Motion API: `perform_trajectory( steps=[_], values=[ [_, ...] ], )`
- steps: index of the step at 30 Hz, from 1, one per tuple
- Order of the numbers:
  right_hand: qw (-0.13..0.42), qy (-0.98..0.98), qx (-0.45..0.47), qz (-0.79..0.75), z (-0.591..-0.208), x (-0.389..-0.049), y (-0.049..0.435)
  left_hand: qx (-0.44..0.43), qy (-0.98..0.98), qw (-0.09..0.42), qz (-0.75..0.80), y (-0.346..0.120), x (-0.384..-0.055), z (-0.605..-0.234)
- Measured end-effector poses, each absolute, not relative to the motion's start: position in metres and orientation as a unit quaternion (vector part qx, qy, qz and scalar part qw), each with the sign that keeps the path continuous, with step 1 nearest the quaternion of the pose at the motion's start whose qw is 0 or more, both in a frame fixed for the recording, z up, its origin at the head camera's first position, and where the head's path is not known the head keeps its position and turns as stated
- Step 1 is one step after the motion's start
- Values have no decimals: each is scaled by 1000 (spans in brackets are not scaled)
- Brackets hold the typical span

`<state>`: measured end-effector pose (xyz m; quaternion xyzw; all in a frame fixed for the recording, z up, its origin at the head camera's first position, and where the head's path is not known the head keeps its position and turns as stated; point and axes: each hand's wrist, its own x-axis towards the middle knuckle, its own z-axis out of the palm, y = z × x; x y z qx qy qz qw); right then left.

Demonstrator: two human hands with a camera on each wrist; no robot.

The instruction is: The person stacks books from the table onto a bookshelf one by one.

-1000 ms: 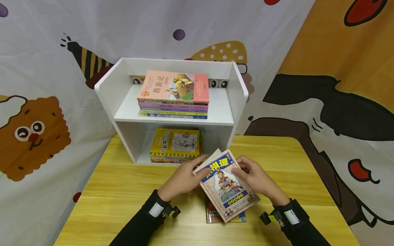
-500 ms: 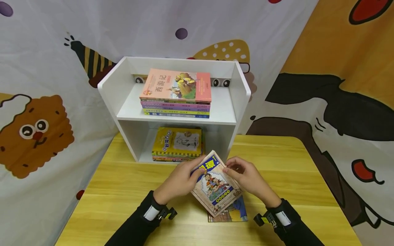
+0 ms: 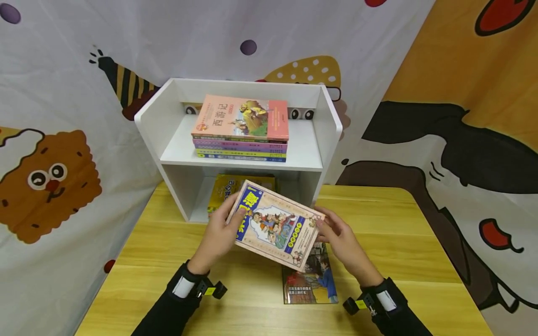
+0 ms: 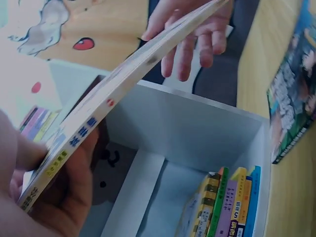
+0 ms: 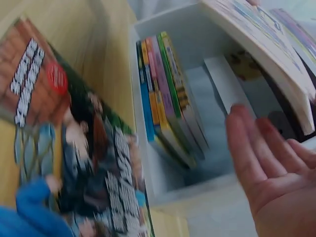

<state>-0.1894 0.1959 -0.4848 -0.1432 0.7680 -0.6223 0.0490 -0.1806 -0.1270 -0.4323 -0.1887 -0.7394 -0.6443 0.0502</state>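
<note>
A thin cartoon-covered paperback book (image 3: 273,226) with a blue title band is held tilted over the table, before the shelf. My left hand (image 3: 218,235) grips its title end, thumb on the cover and fingers beneath; the left wrist view shows its spine edge-on. My right hand (image 3: 344,242) is at the opposite end, its thumb at the corner in the head view. In the right wrist view that hand's fingers (image 5: 247,148) are straight, close by the book's end. A dark-covered book (image 3: 311,284) lies on the table below, partly hidden by the held one.
A white two-tier shelf (image 3: 241,164) stands at the back of the wooden table (image 3: 378,210). Its upper tier bears a stack topped by a pink book (image 3: 244,116). A stack topped by a yellow book (image 3: 222,186) is in the lower tier, partly hidden. A printed cloth hangs behind.
The held book has turned anticlockwise from a steep slant to nearly sideways and risen toward the shelf. My left hand moved left, and more of the dark book shows.
</note>
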Motion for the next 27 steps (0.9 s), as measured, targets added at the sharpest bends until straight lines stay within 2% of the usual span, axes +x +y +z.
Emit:
perform_trajectory(
  steps=[5, 8, 14, 18, 24, 27],
  values=[
    [64, 697, -176, -692, -480, -184, 174, -139, -711, 91, -683, -136, -182, -424],
    [70, 656, -196, -725, -475, -180, 156, -116, -700, 96, -698, -140, -184, -428],
    [113, 615, -178, -760, -473, -175, 124, -59, -699, 88, -707, -147, -187, -445],
    [112, 628, -143, -757, -482, -179, 115, -39, -721, 84, -687, -151, -189, -457],
    [111, 655, -113, -739, -490, -187, 115, -59, -760, 26, -647, -156, -190, -466],
    [111, 652, -105, -742, -492, -193, 114, -45, -767, 31, -640, -159, -191, -466]
  ],
)
